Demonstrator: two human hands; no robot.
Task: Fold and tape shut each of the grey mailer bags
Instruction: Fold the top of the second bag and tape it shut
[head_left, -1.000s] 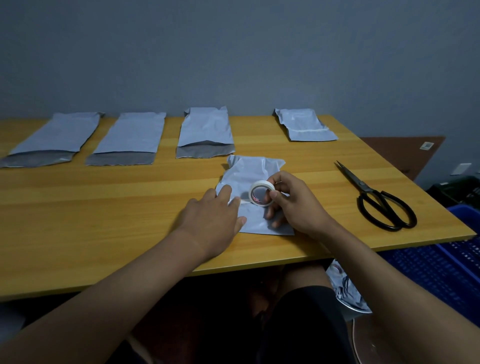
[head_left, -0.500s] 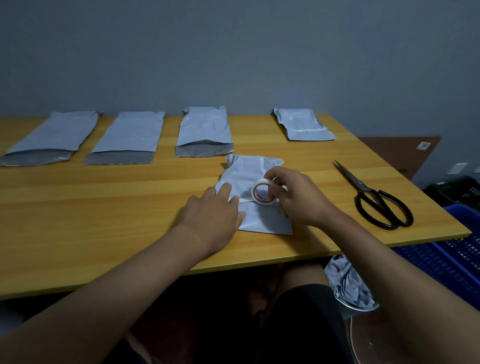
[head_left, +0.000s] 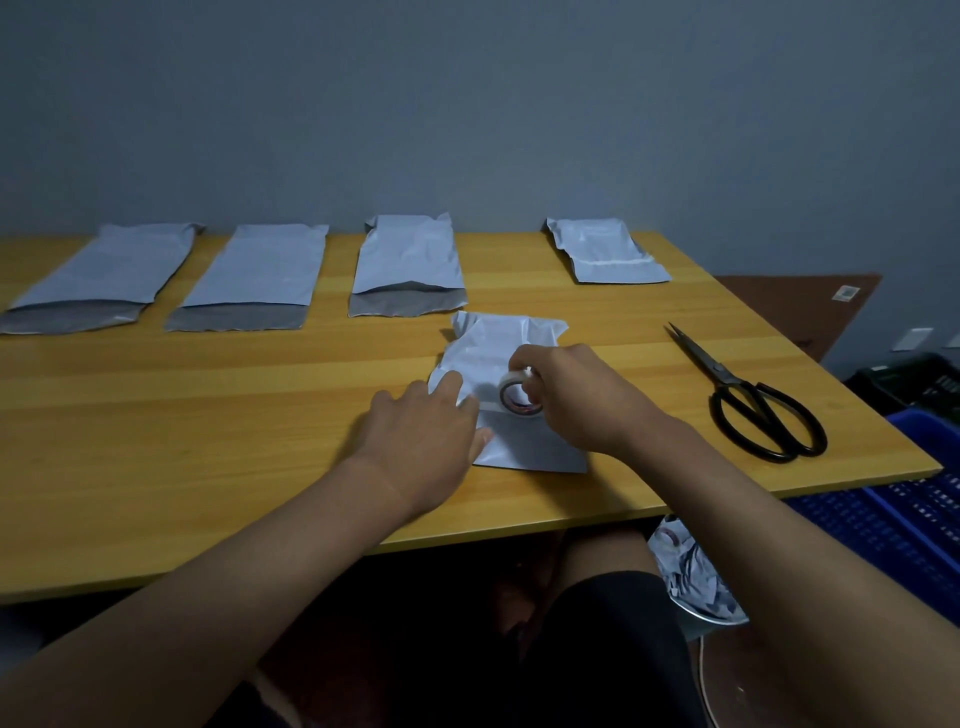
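Note:
A folded grey mailer bag (head_left: 498, 348) lies on the wooden table (head_left: 208, 415) in front of me. My left hand (head_left: 426, 431) presses flat on the bag's left edge, fingers straight. My right hand (head_left: 571, 395) grips a white tape roll (head_left: 517, 399) that stands on the bag. Three unfolded mailer bags lie along the back: one at far left (head_left: 104, 270), one beside it (head_left: 254, 275), one in the middle (head_left: 408, 262). A folded, taped bag (head_left: 605, 252) lies at the back right.
Black scissors (head_left: 753, 400) lie on the table to the right of my hands. A blue plastic crate (head_left: 914, 509) stands past the table's right edge. A bowl with crumpled scraps (head_left: 691, 577) sits under the table near my knee.
My right hand has tilted over the tape roll and lowered it onto the bag, shifting slightly right. My left hand stays pressed on the bag's left edge.

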